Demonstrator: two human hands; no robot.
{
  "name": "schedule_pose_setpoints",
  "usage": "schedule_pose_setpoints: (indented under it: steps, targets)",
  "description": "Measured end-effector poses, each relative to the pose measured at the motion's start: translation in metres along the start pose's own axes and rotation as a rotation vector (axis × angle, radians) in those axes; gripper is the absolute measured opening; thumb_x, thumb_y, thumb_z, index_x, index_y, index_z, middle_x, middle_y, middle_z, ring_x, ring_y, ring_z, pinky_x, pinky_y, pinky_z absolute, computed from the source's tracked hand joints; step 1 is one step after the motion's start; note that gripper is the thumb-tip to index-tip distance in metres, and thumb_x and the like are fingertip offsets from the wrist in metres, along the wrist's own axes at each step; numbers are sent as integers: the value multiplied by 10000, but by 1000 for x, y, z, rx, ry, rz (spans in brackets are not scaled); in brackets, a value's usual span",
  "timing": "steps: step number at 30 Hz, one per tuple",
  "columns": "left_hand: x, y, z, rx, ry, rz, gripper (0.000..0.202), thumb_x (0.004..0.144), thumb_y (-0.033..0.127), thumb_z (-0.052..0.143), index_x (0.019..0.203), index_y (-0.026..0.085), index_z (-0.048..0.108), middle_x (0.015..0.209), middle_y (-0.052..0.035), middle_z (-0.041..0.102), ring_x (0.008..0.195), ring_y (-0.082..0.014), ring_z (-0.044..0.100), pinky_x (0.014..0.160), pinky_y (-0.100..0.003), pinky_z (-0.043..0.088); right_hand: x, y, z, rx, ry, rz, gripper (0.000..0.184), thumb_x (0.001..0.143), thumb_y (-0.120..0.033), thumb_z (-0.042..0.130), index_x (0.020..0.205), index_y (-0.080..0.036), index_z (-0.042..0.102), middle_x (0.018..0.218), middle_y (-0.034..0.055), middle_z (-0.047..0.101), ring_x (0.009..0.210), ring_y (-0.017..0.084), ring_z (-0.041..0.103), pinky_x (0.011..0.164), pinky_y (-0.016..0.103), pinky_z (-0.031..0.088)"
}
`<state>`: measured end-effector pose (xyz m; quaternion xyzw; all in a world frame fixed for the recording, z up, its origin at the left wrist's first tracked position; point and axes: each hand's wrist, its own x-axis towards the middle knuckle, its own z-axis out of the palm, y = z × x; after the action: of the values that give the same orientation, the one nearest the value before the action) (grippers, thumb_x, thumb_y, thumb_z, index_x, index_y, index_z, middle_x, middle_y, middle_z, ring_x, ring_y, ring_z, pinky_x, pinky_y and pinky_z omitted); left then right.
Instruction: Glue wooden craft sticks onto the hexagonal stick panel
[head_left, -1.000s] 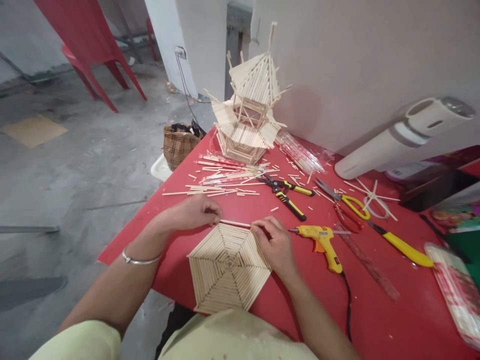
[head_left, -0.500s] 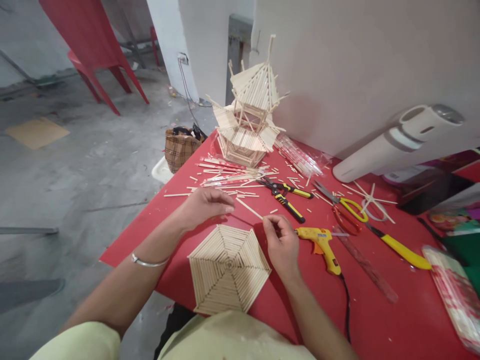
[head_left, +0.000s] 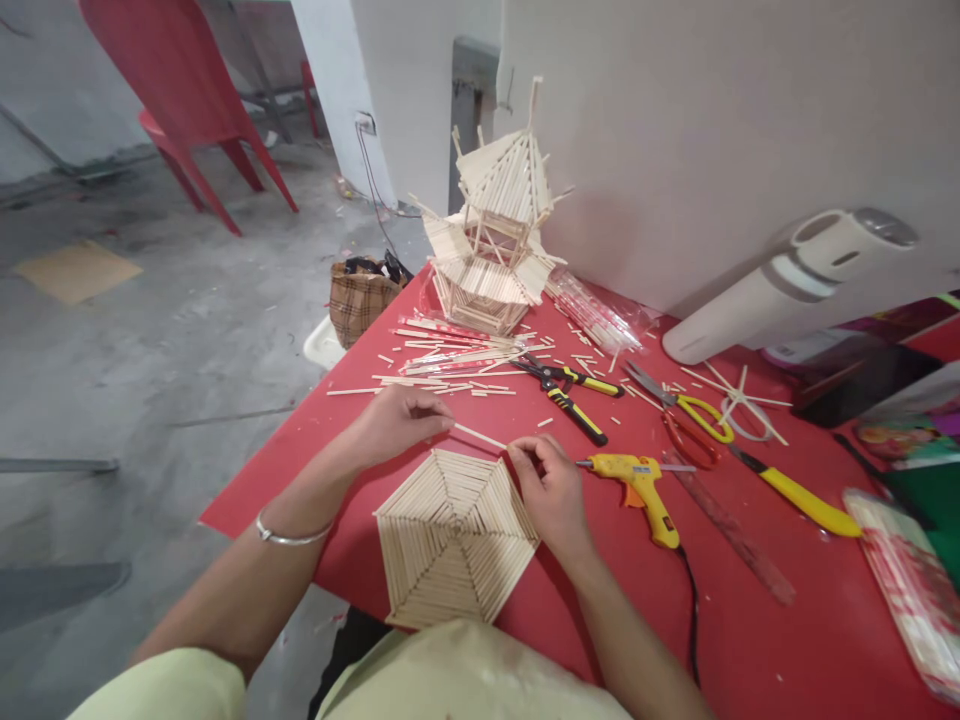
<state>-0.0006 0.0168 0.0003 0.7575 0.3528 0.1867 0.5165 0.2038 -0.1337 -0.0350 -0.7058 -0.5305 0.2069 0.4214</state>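
1. The thin stick (head_left: pixel 480 437) is showing just beyond the far edge of the hexagonal stick panel (head_left: pixel 457 535), which is lying flat on the red table (head_left: pixel 600 610).
2. Beside the panel's far right edge, the right hand (head_left: pixel 551 490) is pinching the stick's right end between thumb and fingers.
3. Beyond the panel's far left edge, the left hand (head_left: pixel 401 428) is bringing its fingertips to the stick's other end; I cannot tell whether they are gripping.
4. Right of the panel, the yellow glue gun (head_left: pixel 636 480) is lying sideways.
5. Well beyond the panel, the stick tower (head_left: pixel 499 200) is standing.
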Motion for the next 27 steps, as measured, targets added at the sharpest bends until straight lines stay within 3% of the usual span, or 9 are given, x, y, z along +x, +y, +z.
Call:
schedule_pose_setpoints:
  steps: [4, 11, 27]
  targets:
    - [-4, -10, -2, 180, -50, 67, 168, 855, 258, 635, 770, 169, 749, 783, -42, 736, 726, -141, 646, 687, -255, 485, -2, 2, 4, -62, -22, -31, 233, 986, -368, 520, 858, -231, 658, 871, 26, 662, 878, 187, 606, 792, 303, 446]
    - [-9, -11, -4, 298, -157, 83, 211, 877, 203, 570, 771, 175, 749, 800, -45, 723, 720, -143, 639, 684, -249, 470, -4, 3, 6, -176, -31, -78, 241, 989, -354, 515, 876, -231, 688, 869, 30, 672, 867, 187, 604, 794, 298, 433]
    - [-10, -6, -9, 368, -245, 62, 228, 883, 180, 547, 793, 180, 756, 843, -45, 733, 734, -137, 644, 696, -230, 466, -6, 4, 9, -242, -32, -124, 267, 1008, -362, 500, 909, -225, 707, 877, 34, 671, 875, 187, 600, 805, 302, 427]
